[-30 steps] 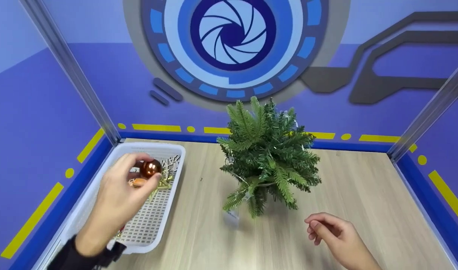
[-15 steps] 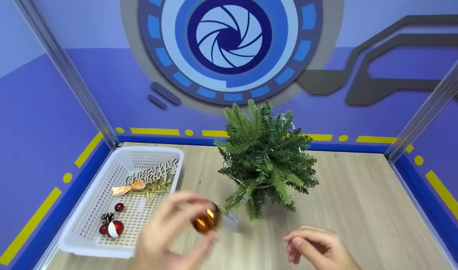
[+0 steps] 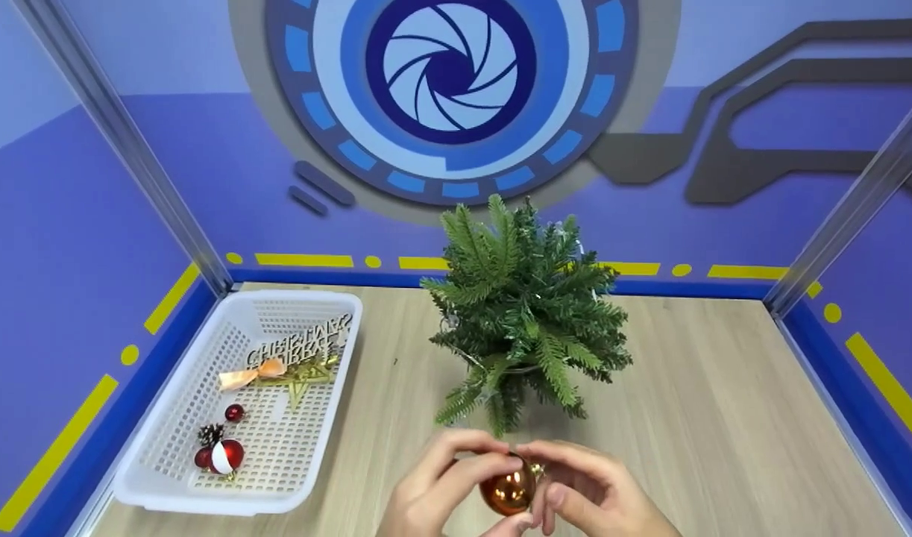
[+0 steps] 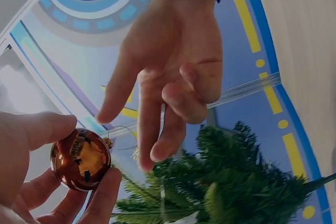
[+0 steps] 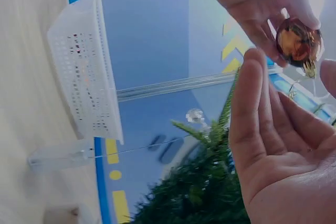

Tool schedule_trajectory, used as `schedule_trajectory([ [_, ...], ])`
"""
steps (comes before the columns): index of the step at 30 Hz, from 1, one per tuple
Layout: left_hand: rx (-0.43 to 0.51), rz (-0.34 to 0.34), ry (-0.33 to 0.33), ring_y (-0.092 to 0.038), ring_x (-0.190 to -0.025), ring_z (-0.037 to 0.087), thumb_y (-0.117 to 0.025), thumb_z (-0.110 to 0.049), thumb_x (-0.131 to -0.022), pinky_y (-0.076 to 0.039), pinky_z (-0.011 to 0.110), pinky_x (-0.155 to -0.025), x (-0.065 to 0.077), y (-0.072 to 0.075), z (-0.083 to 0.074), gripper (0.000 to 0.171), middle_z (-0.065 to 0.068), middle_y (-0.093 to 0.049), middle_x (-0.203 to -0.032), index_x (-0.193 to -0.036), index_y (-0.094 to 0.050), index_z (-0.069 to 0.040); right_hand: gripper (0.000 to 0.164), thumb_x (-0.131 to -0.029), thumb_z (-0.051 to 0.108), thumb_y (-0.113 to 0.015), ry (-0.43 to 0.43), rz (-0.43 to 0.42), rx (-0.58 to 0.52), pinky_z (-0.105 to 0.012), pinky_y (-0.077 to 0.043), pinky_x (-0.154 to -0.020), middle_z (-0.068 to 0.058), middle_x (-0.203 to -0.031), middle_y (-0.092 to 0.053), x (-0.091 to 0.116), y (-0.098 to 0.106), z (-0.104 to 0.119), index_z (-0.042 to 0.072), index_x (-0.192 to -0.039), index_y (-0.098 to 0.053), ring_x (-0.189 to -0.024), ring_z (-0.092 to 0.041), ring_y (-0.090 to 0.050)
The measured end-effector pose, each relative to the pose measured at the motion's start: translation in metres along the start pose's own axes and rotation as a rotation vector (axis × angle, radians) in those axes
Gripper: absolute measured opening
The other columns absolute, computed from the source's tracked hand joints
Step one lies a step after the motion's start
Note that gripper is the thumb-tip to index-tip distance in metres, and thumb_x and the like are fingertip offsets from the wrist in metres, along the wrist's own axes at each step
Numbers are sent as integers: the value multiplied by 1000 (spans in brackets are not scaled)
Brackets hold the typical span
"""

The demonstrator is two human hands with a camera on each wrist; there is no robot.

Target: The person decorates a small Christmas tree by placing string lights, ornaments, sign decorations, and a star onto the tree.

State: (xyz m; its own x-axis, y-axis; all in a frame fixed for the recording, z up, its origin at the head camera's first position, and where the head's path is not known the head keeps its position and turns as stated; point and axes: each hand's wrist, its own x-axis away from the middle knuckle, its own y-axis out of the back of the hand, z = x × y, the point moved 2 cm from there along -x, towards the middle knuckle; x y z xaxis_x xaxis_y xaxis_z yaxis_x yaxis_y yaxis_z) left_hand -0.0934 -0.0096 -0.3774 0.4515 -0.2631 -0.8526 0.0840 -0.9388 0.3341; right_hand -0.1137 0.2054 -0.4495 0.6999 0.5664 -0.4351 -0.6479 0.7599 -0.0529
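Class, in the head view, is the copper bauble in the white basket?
No, the left hand holds the copper bauble in front of the Christmas tree.

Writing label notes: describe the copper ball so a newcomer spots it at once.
Find the green tree on the table. In front of it, the left hand holds the copper ball. Its copper colour sets it apart from the red balls in the white basket.

Head view: from above, facing forward-down. Wrist views: close, rolled sideways; both share shiny copper-coloured ball point(image 4: 81, 160), green needled tree point(image 4: 247, 174).
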Motion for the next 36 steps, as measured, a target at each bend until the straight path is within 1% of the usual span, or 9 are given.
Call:
schedule_trajectory([
  [2, -9, 12, 9, -63, -103, 17, -85, -15, -75, -54, 21, -92, 4, -4, 5, 44, 9, -62, -116, -115, -68, -7, 41, -97, -16, -37, -2, -8, -9, -39, -61, -71, -18, -115, -67, 0, 1, -2, -9, -136, -50, -86, -24, -70],
  [4, -7, 25, 12, -63, -104, 17, -84, -15, -76, -54, 21, -92, 8, -7, 9, 44, 9, -61, -117, -116, -67, -7, 38, -95, -19, -38, -12, -38, -26, -39, -61, -69, -16, -110, -68, 1, 3, -1, -8, -126, -56, -85, -22, -71],
  [6, -12, 35, 20, -63, -104, 16, -84, -16, -77, -54, 21, -92, 11, -9, 12, 44, 8, -61, -118, -117, -67, -8, 34, -93, -22, -38, 23, -58, -33, -40, -59, -60, -15, -98, -65, 1, 6, 0, -9, -116, -59, -74, -23, -68],
  [8, -22, 41, 33, -63, -105, 16, -84, -18, -77, -54, 21, -92, 15, -10, 14, 45, 7, -61, -119, -117, -67, -10, 29, -93, -21, -39, 9, -96, -37, -40, -58, -60, -12, -98, -64, 2, 8, 4, -10, -112, -58, -74, -23, -67],
  [13, -50, 70, 78, -61, -108, 14, -84, -22, -78, -52, 19, -94, 22, -13, 16, 45, 2, -60, -121, -118, -65, -14, 28, -92, -23, -40, 40, -161, 39, -39, -57, -58, -11, -98, -63, 3, 12, 12, -11, -111, -57, -74, -25, -66],
  [17, -52, 79, 93, -61, -107, 13, -85, -20, -77, -52, 18, -94, 26, -15, 17, 46, 3, -60, -120, -118, -65, -15, 33, -88, -28, -41, 119, -170, 81, -39, -57, -57, -12, -104, -63, 3, 13, 16, -12, -111, -58, -76, -25, -68],
  [21, -40, 91, 109, -61, -106, 12, -85, -18, -75, -52, 18, -93, 30, -17, 18, 47, 2, -59, -120, -117, -64, -17, 37, -87, -30, -39, 164, -184, 97, -39, -56, -57, -15, -105, -64, 2, 15, 19, -12, -112, -60, -75, -26, -68],
  [29, -38, 222, 227, -56, -96, 2, -84, -21, -78, -51, 13, -83, 40, -29, 24, 51, -7, -48, -122, -122, -60, -27, 34, -89, -27, -40, 125, -234, 112, -37, -58, -62, -14, -102, -67, 0, 18, 22, -12, -112, -60, -80, -25, -68],
  [36, -79, 279, 275, -56, -104, 6, -83, -20, -77, -52, 19, -85, 47, -44, 33, 53, -8, -48, -124, -123, -58, -28, 32, -89, -26, -44, 107, -250, 163, -36, -59, -64, -13, -102, -66, -3, 17, 25, -10, -111, -63, -79, -24, -67],
])
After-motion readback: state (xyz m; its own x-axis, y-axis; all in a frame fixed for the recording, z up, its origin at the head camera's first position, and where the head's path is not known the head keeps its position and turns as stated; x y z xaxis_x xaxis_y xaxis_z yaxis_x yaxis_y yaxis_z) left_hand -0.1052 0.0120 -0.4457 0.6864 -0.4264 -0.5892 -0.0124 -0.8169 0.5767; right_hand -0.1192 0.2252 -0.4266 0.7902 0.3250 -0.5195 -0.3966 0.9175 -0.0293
